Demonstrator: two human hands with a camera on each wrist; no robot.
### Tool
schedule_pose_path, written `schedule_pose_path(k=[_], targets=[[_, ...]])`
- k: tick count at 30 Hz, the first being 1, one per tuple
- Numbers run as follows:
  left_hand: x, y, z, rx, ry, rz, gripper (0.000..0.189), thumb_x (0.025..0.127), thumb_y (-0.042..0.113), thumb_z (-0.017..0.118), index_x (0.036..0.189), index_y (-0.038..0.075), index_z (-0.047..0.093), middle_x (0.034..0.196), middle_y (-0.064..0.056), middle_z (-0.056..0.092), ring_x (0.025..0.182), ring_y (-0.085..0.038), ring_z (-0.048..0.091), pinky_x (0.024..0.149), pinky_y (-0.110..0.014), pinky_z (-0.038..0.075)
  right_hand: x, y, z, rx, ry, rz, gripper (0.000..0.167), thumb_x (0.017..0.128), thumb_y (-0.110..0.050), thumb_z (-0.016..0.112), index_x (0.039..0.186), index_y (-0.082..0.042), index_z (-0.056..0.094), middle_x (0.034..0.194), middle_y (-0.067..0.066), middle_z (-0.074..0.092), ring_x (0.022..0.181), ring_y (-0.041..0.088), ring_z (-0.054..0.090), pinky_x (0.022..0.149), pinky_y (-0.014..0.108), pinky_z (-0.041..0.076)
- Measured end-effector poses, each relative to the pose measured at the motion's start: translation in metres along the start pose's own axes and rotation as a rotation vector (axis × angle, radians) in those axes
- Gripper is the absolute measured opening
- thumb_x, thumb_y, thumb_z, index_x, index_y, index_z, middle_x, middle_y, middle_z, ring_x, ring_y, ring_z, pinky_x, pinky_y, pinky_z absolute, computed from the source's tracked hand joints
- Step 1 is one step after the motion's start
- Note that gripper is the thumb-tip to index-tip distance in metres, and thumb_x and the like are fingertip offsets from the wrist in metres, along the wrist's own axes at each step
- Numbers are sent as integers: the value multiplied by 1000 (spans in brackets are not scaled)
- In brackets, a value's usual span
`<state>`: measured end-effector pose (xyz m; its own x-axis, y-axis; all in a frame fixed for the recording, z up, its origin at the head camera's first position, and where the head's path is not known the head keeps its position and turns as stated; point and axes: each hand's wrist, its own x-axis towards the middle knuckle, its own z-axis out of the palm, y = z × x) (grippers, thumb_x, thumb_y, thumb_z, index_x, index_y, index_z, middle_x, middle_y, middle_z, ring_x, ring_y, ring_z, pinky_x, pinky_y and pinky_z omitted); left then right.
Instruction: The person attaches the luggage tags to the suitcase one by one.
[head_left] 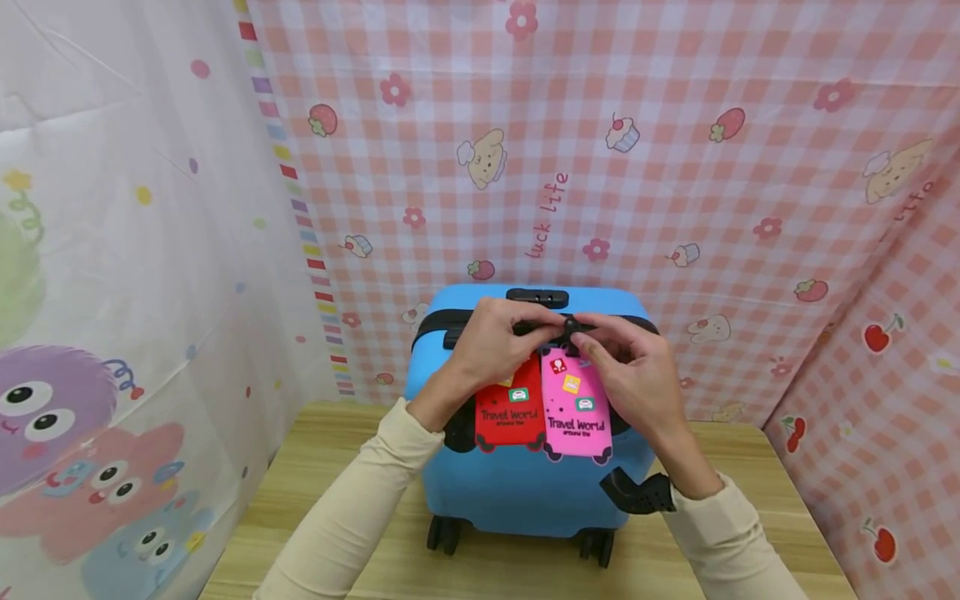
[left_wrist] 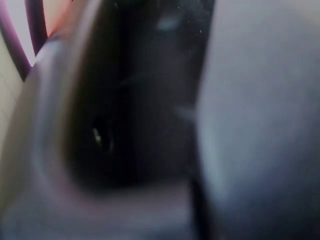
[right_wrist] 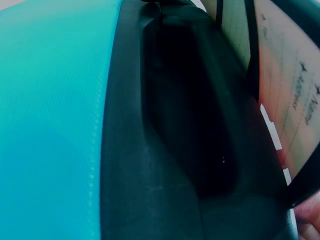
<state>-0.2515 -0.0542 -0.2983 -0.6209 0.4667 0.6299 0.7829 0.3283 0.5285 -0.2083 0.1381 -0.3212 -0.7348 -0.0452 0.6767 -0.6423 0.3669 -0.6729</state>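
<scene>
A small blue suitcase (head_left: 525, 496) stands upright, its black handle and recess dark in the right wrist view. A red luggage tag (head_left: 510, 421) and a pink luggage tag (head_left: 573, 408) hang side by side on its front. My left hand (head_left: 495, 342) pinches the black strap (head_left: 572, 327) above the pink tag between thumb and fingers. From the other side my right hand (head_left: 641, 379) pinches the same strap, fingertips nearly meeting the left ones. In the right wrist view, the back of a luggage tag (right_wrist: 282, 95) and part of a finger (right_wrist: 307, 215) appear at the right. Close, blurred black plastic fills the left wrist view.
The suitcase's wheels (head_left: 596, 546) stand on a wood-grain tabletop (head_left: 330, 475). A black combination lock (head_left: 537, 297) sits on the suitcase top. Behind hangs a pink checked cloth (head_left: 420, 167), with a white cartoon-print cloth (head_left: 217, 275) at the left. A black wrist mount (head_left: 637, 492) sticks out from the right sleeve.
</scene>
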Motion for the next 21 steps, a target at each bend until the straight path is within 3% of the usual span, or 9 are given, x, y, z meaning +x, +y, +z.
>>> schedule_pose_path(k=[8,14,21], targets=[[0,-1,-1,-97,-27,-74,13,92,12,71,102,7,78,99,-4,76,94,-9,69,87,-21,53,1,0,0,-28,6,4,26,89,-8,74,115,-6,75,81,9,74,58,11,58,53,17,45],[0,0,-2,-155,-58,-142,19,94,15,68,112,10,72,104,-3,76,98,-5,70,89,-24,53,3,1,1,-93,20,-63,26,86,-7,76,112,-5,76,81,8,75,56,6,57,51,16,44],[-2,0,-3,-170,-87,-110,20,93,14,69,112,10,73,105,-2,76,97,-5,69,89,-24,53,4,2,3,-126,15,-101,23,86,-4,75,109,-5,74,77,5,72,56,6,56,53,15,45]])
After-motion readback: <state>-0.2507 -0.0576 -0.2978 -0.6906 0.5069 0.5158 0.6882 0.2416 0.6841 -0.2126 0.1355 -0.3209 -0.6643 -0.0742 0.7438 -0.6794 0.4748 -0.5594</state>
